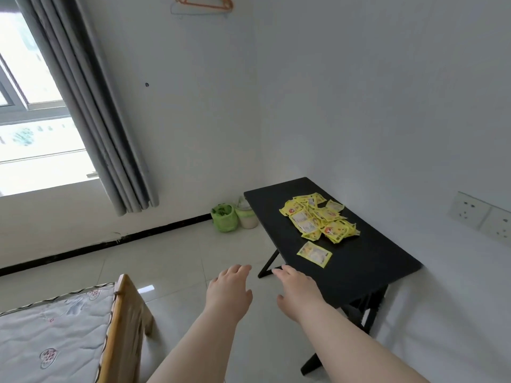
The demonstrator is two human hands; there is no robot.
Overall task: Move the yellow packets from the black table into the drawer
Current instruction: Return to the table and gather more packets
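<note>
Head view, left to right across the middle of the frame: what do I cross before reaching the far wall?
window → grey curtain → green bag → whitish container → pile of yellow packets on the black table → wall sockets

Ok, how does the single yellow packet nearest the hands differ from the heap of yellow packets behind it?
The single yellow packet lies flat and alone; the heap of yellow packets overlaps, some tilted. The single packet is nearer the camera; the heap further back. The single packet shows a pale face; the heap mixes pale and red-marked faces. Both rest on the black rectangular table, untouched.
</note>
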